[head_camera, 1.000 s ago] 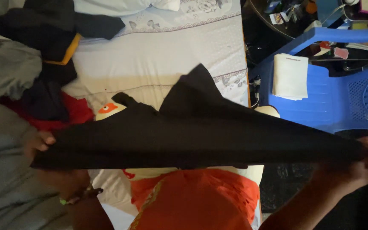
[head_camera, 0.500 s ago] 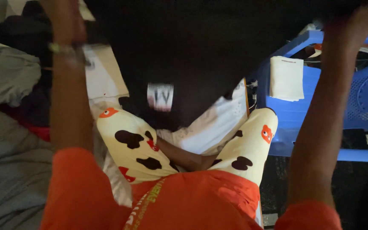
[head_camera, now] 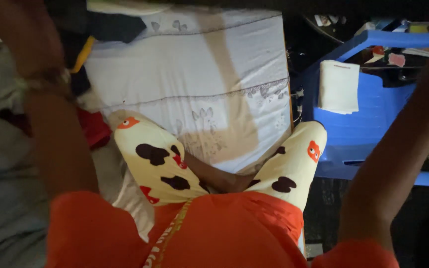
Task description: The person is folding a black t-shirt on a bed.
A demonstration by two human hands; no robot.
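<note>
bed (head_camera: pixel 184 64): white sheet | blue chair (head_camera: pixel 373 129) beside | hands raised (out of view, grip untellable)

Chair (head_camera: pixel 373 124) right of bed (head_camera: pixel 199 74)

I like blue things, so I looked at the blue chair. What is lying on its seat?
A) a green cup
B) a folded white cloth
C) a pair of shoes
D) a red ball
B: a folded white cloth lies flat on the seat of the blue chair, beside the bed.
</note>
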